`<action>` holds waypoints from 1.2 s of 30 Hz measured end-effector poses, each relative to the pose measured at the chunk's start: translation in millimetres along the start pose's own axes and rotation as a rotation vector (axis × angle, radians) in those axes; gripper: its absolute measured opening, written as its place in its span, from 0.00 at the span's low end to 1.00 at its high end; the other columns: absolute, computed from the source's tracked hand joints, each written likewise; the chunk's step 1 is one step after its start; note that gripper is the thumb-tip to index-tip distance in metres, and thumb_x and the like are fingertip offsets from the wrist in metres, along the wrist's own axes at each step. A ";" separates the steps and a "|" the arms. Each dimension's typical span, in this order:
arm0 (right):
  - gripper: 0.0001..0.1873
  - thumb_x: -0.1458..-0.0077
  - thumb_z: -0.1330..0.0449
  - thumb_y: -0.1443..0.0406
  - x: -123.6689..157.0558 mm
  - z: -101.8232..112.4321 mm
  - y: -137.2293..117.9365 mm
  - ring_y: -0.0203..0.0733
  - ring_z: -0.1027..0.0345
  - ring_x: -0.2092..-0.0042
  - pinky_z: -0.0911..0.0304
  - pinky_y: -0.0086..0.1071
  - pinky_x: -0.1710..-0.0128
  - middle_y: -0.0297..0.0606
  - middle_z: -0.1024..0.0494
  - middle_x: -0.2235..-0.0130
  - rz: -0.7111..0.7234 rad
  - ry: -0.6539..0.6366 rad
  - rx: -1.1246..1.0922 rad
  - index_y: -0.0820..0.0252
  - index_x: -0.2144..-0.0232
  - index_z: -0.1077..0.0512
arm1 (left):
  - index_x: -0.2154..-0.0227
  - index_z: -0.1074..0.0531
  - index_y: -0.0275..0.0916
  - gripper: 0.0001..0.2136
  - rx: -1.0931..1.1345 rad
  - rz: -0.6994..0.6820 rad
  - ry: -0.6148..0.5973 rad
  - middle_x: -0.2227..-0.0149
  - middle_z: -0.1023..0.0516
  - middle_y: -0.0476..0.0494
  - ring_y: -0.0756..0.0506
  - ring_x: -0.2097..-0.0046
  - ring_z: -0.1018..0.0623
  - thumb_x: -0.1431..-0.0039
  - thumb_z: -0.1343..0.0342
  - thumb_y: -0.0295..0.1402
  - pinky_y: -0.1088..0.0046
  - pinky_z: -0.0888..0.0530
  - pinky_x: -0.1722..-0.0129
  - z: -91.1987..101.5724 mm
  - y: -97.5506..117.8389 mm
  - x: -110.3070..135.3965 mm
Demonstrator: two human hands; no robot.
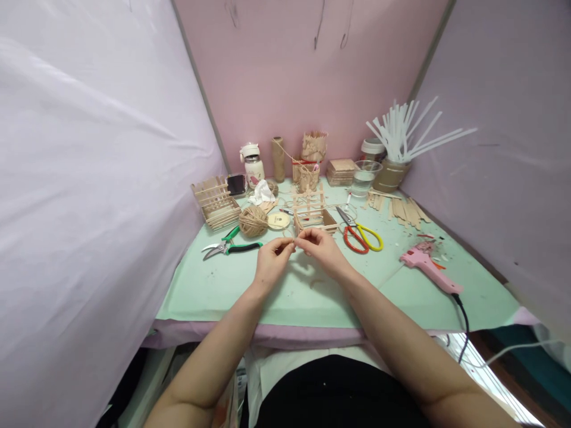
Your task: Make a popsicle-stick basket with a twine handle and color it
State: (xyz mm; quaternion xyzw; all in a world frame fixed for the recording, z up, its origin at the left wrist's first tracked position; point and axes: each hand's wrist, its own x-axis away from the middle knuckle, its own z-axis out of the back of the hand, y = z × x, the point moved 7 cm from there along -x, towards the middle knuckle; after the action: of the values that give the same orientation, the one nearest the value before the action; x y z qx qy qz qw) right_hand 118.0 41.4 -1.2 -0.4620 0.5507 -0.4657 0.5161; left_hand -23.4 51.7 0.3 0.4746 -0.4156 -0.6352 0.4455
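Observation:
My left hand point(273, 261) and my right hand point(322, 252) meet tip to tip above the middle of the table, both in a pinch. Whatever lies between the fingertips is too small to make out. Right behind them stands a small crate of wooden sticks point(330, 222) with a fence-like back, partly covered by my fingers. A ball of twine point(253, 222) and a round pale disc point(279, 221) lie beyond my left hand. Green-handled pruning shears point(232, 245) rest open to its left. Scissors with red and yellow handles point(359, 233) lie beyond my right hand.
A pink glue gun point(430, 268) with a cord lies at the right. Loose sticks point(408, 211), a water cup point(363, 178) and a pot of white glue sticks point(392, 172) stand behind it. Another stick crate point(218, 211) and a bottle point(253, 166) are at the back left.

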 end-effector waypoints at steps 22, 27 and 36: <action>0.19 0.48 0.41 0.49 0.0 -5.1 12.9 0.34 0.38 0.71 0.43 0.29 0.72 0.32 0.29 0.73 -0.074 -0.019 -0.069 0.59 0.70 0.30 | 0.75 0.21 0.35 0.13 0.505 0.309 -0.032 0.75 0.23 0.48 0.52 0.71 0.30 0.61 0.30 0.39 0.76 0.36 0.70 -7.7 -21.6 -5.2; 0.12 0.54 0.36 0.57 5.0 -26.0 15.5 0.37 0.34 0.66 0.39 0.30 0.65 0.33 0.26 0.69 -0.028 -0.163 0.103 0.60 0.71 0.29 | 0.77 0.22 0.33 0.12 0.759 0.379 0.079 0.75 0.24 0.48 0.53 0.70 0.29 0.66 0.28 0.33 0.77 0.34 0.68 -8.2 -28.0 -7.2; 0.06 0.50 0.42 0.62 13.5 -11.4 15.4 0.34 0.37 0.72 0.42 0.28 0.70 0.29 0.29 0.74 -0.071 -0.060 0.095 0.59 0.73 0.32 | 0.73 0.23 0.32 0.14 0.750 0.401 0.023 0.77 0.28 0.51 0.55 0.74 0.31 0.65 0.29 0.31 0.80 0.35 0.73 -9.3 -9.8 -14.3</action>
State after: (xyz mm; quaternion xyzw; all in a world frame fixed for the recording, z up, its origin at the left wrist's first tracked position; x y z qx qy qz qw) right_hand 105.6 30.5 -17.9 -0.4700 0.4955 -0.4955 0.5367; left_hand -13.8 67.0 -7.6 0.5204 -0.6972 -0.3355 0.3614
